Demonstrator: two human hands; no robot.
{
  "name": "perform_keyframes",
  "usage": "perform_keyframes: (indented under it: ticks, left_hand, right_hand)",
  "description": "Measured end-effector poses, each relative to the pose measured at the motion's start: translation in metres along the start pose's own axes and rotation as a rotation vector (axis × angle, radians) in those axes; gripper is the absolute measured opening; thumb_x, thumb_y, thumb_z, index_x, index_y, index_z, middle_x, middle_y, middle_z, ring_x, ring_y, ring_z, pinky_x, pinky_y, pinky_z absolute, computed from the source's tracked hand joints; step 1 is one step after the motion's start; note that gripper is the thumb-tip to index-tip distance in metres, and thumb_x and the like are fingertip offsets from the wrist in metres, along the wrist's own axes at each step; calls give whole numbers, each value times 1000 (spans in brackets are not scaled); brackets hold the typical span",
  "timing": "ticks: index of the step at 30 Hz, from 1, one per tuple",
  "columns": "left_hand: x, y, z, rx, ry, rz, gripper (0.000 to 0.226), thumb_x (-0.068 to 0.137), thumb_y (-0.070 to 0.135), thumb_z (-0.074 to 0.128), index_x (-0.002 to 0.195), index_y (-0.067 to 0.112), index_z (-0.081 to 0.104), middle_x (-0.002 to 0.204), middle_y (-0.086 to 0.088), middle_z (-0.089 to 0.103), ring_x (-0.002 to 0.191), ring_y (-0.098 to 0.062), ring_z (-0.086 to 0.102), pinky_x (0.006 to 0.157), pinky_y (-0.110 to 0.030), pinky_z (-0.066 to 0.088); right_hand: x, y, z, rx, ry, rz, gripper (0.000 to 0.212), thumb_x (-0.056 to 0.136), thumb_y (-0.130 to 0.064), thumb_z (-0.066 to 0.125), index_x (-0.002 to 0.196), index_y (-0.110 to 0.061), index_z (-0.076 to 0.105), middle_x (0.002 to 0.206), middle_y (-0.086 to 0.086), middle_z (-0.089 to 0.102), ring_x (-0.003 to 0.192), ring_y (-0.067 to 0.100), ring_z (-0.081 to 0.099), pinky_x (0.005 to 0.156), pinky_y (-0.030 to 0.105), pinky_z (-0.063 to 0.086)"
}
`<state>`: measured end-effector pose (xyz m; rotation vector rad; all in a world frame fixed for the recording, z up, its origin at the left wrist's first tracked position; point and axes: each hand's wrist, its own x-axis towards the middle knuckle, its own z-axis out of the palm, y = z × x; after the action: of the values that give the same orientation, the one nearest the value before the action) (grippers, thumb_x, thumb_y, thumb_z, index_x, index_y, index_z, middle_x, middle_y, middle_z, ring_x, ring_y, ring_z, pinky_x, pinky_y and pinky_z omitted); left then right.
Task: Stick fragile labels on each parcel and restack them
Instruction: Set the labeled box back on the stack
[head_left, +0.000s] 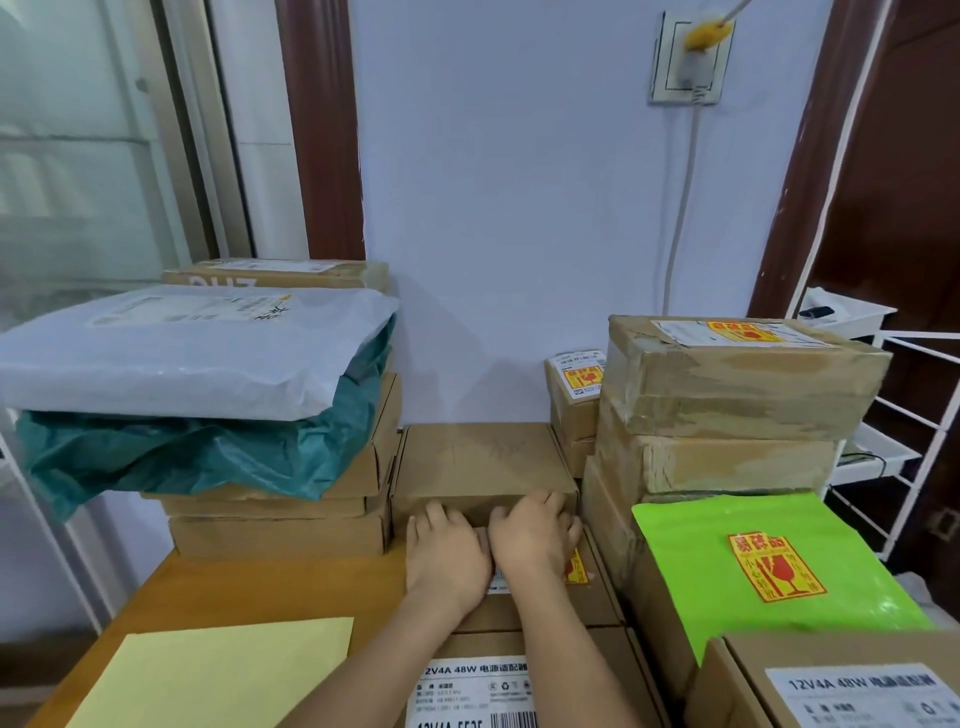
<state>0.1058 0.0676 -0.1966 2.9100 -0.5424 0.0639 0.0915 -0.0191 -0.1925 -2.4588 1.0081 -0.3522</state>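
- On the far left a white plastic mailer bag (176, 353) lies on a crumpled teal bag (182, 457); both rest on a stack of flat cardboard boxes (280, 530); its printed label is too blurred to read.
- In front, a pale yellow sheet (223, 675) lies flat on the wooden table (249, 587).
- In the middle, the left hand (447, 556) and right hand (537, 540) lie side by side, fingers loosely bent over the far edge of a low brown parcel (597, 597); a red-and-yellow fragile label (577, 566) shows just beside the right hand.
- Fingertips touch the plain carton (483, 462) behind.
- Nearer, a box label (472, 691) reads "12V4A 48W".
- On the right, a taped carton stack (727, 410) carries a fragile sticker on top; a glossy green pouch (769, 566) carries another.
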Motion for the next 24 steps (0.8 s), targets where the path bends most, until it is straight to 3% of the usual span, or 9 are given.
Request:
perform_keyframes:
  ticks: [8,17,21,24]
  left_hand:
    - [-4,0,4,19,-9,-9,68,100,46,18,150,1,10,157,-13,-1,145,-28,3,120,-40,1]
    - [-5,-1,4,-6,-14,-24,73,99,53,19,151,3,7,158,-9,-6,146,-25,-3,119,-39,-1]
    - [-5,0,4,-18,-12,-24,75,98,55,19,151,3,7,159,-8,-7,147,-24,-5,119,-39,-1]
    - [-6,-1,3,-19,-9,-21,75,98,54,19,151,3,6,159,-9,-8,147,-24,-6,118,-39,-2]
  right_hand:
    - [-3,-2,-3,38,6,2,47,94,-32,42,134,-8,40,139,8,38,131,28,37,119,47,5]
    - [-3,0,-4,132,53,-16,43,93,-27,42,130,-7,45,136,9,42,128,28,41,119,43,8]
    - [-1,1,-4,143,96,10,45,91,-29,45,130,-7,43,139,11,36,132,28,34,118,45,10]
    - [3,2,-3,154,170,-5,45,90,-29,48,129,-6,42,141,13,34,132,28,30,114,41,21]
